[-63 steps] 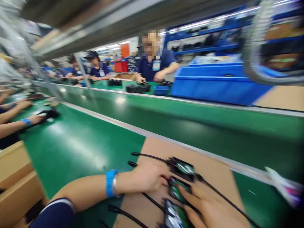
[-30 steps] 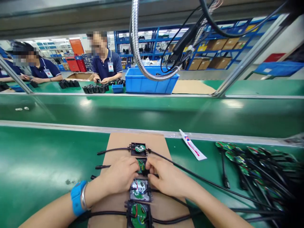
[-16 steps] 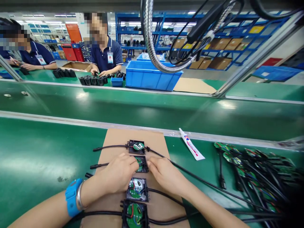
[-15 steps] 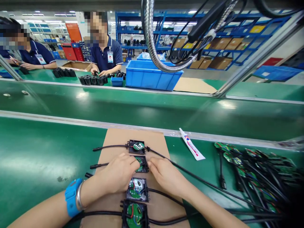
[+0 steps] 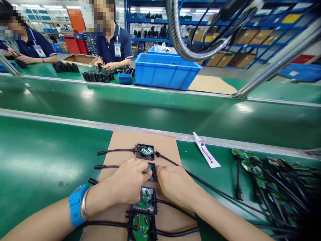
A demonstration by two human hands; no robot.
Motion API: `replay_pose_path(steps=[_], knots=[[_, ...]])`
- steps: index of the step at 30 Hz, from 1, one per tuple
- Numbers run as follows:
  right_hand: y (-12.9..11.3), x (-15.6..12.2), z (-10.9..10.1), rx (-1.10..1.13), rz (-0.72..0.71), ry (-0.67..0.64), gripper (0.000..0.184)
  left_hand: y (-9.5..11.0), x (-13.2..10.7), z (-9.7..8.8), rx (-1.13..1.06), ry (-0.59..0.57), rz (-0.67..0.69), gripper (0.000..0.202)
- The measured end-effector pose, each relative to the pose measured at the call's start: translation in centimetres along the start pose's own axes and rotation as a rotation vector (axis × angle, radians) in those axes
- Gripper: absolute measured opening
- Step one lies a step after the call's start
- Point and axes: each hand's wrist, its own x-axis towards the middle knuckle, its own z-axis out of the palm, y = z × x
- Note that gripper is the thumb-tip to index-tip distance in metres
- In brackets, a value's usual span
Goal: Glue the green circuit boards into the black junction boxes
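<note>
My left hand (image 5: 130, 179) pinches a small green circuit board (image 5: 146, 170) between thumb and fingers, over the left part of an open black plastic housing (image 5: 152, 174). My right hand (image 5: 173, 182) is curled against that housing's right edge, its fingertips hidden from view. Behind it sits another housing with a round board (image 5: 147, 151), a black cable leaving each side. Nearer to me are two more open housings holding boards with coloured wires, one just below my hands (image 5: 147, 200) and one at the front (image 5: 141, 226). All rest on a cardboard sheet (image 5: 117, 140).
On the right, a white glue tube (image 5: 207, 150) lies near a heap of wired boards and cables (image 5: 273, 184). A metal rail (image 5: 100, 124) runs behind the cardboard. Across the bench, co-workers handle black parts beside a blue bin (image 5: 165, 72). A metal hose (image 5: 185, 47) hangs overhead.
The board has shifted left and tilted within my left fingers, baring the housing's dark inside. My right fingers have curled in more at its right edge. The whole view has shifted slightly.
</note>
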Motion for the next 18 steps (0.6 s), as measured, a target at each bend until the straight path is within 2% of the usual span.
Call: replay_pose_path(steps=[3, 6, 9, 11, 13, 15, 18], knots=[[0.3, -0.3, 0.3, 0.000, 0.024, 0.049, 0.026, 0.1, -0.1, 0.1, -0.016, 0.020, -0.023, 0.049], [0.6, -0.4, 1.3, 0.109, 0.096, 0.262, 0.025, 0.3, -0.1, 0.2, -0.006, 0.044, -0.027, 0.054], [1.1, -0.4, 2.2, 0.258, -0.019, 0.465, 0.022, 0.8, -0.2, 0.0, 0.025, 0.022, -0.027, 0.049], [1.6, -0.4, 2.4, 0.338, -0.105, 0.488, 0.023, 0.8, -0.2, -0.2, -0.009, 0.019, -0.022, 0.048], [2.5, -0.1, 2.2, 0.418, -0.103, 0.534, 0.021, 0.2, -0.2, -0.4, -0.113, 0.082, -0.023, 0.046], [3.6, 0.5, 2.0, 0.472, -0.023, 0.600, 0.014, -1.1, 0.0, -0.5, -0.207, 0.200, -0.118, 0.043], [4.8, 1.5, 2.2, 0.508, 0.098, 0.617, 0.014, -3.8, 0.7, -0.9, -0.204, 0.312, -0.367, 0.031]])
